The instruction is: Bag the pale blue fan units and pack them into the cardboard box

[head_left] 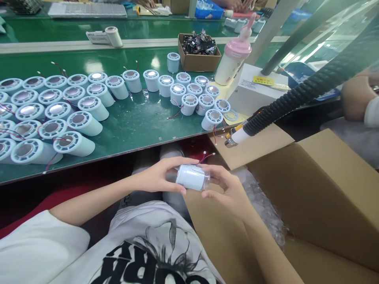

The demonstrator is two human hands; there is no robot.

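Above my lap, just off the table's front edge, a light blue cylindrical housing (191, 176) lies on its side between my two hands. My left hand (161, 175) grips its left end, thumb below and fingers above. At the other end my right hand (226, 187) has fingers and thumb closed around a clear plastic piece (206, 180) at the housing's rim. Thin red and dark wires (204, 157) with small white connectors stick up behind it. Similar light blue housings (78, 144) stand in rows on the green table (139, 126), and a smaller group (189, 103) stands to the right.
An open cardboard box (314, 189) with clear plastic pieces (260, 201) is at my right. A black flexible hose (275, 108) with a metal tip hangs above it. Behind are a carton of dark parts (198, 62), a pink-topped bottle (233, 55) and a white device (251, 88). Other people's hands show beyond.
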